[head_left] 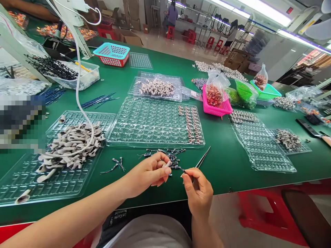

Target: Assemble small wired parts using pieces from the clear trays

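Observation:
My left hand (148, 172) pinches a small whitish plastic shell (168, 164) between thumb and fingers. Close beside it, my right hand (199, 193) grips a short dark wire (183, 170) at its fingertips, and pointed metal tweezers (203, 157) stick out beyond that hand, tucked in its fingers. The wire's far end lies close to the shell; whether it is inside, I cannot tell. Behind the hands lies a loose pile of short wires with small parts (176, 153). A few more wires (120, 163) lie to the left.
A clear tray (144, 120) holds several small parts at its right end. On the left, a heap of grey-white shells (74, 144) covers another tray, with a white cable (77, 69) draped over it. A pink basket (217, 109) and a clear tray (269, 148) stand right.

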`<control>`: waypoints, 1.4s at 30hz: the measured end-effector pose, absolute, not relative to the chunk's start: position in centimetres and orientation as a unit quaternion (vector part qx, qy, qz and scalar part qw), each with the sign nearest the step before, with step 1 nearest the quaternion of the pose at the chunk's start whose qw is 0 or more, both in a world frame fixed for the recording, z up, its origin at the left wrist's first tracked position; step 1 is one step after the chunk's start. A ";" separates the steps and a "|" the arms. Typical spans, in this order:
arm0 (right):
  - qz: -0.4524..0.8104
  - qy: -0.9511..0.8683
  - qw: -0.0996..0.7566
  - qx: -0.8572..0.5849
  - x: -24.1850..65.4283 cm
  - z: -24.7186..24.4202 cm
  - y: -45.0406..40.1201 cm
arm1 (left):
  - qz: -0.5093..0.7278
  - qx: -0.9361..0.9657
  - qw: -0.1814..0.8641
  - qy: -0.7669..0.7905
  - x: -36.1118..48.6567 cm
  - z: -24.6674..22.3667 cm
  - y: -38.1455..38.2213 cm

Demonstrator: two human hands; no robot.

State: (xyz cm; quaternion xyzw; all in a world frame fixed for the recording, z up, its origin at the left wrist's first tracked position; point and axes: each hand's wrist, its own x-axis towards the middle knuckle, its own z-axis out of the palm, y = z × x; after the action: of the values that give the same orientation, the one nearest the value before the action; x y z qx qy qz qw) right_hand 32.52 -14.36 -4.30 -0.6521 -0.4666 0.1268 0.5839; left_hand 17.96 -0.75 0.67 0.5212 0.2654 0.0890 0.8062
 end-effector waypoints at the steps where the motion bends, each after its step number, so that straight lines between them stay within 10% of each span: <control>1: 0.126 -0.465 0.584 -0.653 32.5 -4.3 -14.4 | 0.091 0.534 0.798 0.265 17.9 0.6 -0.8; 22: 0.141 -0.475 0.585 -0.642 32.6 -4.4 -14.5 | 0.174 0.766 0.550 0.283 17.5 0.4 -1.5; 42: 0.130 -0.454 0.575 -0.668 32.5 -4.2 -14.5 | 0.138 0.582 0.756 0.264 17.7 0.7 -1.0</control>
State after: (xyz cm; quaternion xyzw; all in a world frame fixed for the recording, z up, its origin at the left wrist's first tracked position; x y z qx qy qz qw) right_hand 32.51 -14.49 -4.16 -0.6681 -0.4536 0.1299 0.5754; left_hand 17.68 -1.04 0.66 0.5823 0.2640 0.1380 0.7564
